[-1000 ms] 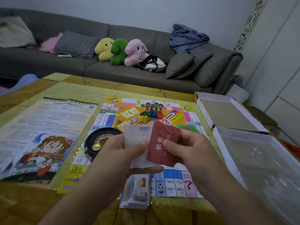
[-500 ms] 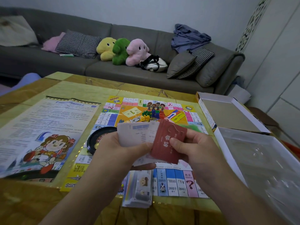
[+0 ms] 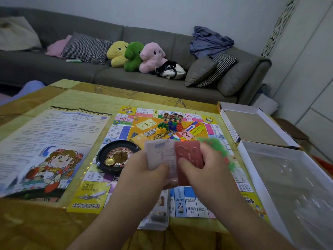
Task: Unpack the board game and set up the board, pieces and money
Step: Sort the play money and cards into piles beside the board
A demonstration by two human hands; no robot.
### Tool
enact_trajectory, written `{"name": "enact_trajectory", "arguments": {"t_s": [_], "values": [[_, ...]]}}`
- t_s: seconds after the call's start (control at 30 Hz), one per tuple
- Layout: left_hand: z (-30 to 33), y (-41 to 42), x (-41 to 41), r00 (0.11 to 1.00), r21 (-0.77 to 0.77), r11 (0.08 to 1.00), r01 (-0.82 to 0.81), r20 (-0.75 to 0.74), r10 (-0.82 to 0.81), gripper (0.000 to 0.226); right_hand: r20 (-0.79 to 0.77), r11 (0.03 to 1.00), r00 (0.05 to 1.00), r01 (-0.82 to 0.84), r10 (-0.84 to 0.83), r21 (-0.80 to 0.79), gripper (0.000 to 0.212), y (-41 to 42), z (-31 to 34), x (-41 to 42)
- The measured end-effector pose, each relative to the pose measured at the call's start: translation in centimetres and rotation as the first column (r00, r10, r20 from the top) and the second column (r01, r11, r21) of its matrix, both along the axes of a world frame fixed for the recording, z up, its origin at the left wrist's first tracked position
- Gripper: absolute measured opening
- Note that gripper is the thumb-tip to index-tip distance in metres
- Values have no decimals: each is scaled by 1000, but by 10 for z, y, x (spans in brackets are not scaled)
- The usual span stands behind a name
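The game board (image 3: 182,201) lies flat on the table. Above its near half, my left hand (image 3: 144,170) holds a stack of white cards (image 3: 160,152), thumb on top. My right hand (image 3: 207,168) pinches a red card stack (image 3: 189,156) that overlaps the white one. Coloured pawns (image 3: 168,126) cluster at the board's centre. A black roulette wheel (image 3: 115,156) sits on the board's left part. A wrapped bundle of paper money (image 3: 156,215) lies at the board's near edge, partly hidden by my arms. Green pieces (image 3: 219,147) lie behind my right hand, blurred.
A large rules sheet (image 3: 52,145) lies left of the board. The box lid (image 3: 252,123) and the open box with a clear plastic insert (image 3: 292,181) stand at the right. A grey sofa (image 3: 90,73) with plush toys and cushions runs behind the table.
Both hands moved slightly forward over the board with the cards. The red stack has slid further over the white stack, standing more upright.
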State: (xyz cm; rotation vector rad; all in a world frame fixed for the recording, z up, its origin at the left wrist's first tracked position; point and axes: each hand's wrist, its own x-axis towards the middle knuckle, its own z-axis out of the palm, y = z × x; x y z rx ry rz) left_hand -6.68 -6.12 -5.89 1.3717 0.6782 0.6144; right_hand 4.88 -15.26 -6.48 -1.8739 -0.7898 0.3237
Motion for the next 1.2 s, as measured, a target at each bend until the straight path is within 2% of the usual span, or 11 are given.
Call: {"name": "enact_trajectory", "arguments": {"t_s": [0.1, 0.2, 0.3, 0.4, 0.57, 0.63, 0.73, 0.9, 1.0, 1.13, 1.2], "values": [[1, 16, -6, 993, -167, 981, -100, 37, 108, 21, -263, 997, 965, 26, -7, 70, 14, -2, 5, 6], [2, 36, -15, 975, -242, 948, -208, 28, 222, 19, -476, 982, 876, 19, 73, 185, 20, -1, 9, 11], [7, 57, -25, 942, -248, 918, -310, 48, 331, 21, -534, 980, 836, -23, 128, 198, 19, 6, 12, 14], [12, 70, -29, 912, -248, 889, -386, 46, 408, 18, -575, 993, 812, -53, 103, 103, 21, 25, 8, 22], [10, 79, -26, 896, -315, 860, -402, 61, 441, 20, -679, 997, 731, -67, 68, 27, 29, 68, -4, 30], [10, 81, -24, 894, -317, 861, -397, 80, 441, 21, -661, 997, 750, -70, 25, -41, 27, 83, -5, 36], [11, 85, -23, 897, -322, 867, -379, 103, 431, 21, -547, 985, 837, -86, -10, -149, 15, 103, -2, 48], [14, 96, -24, 883, -355, 852, -385, 126, 451, 20, -178, 928, 983, -25, -45, -372, 16, 127, -8, 60], [13, 101, -24, 881, -361, 851, -382, 138, 453, 18, -16, 849, 998, -63, 64, -525, 25, 139, -18, 58], [12, 102, -23, 886, -366, 853, -373, 133, 444, 20, 57, 751, 976, -123, 209, -649, 5, 138, -27, 38], [13, 101, -23, 889, -369, 855, -364, 136, 438, 21, 110, 704, 954, -125, 279, -699, 6, 132, -32, 26]]}}
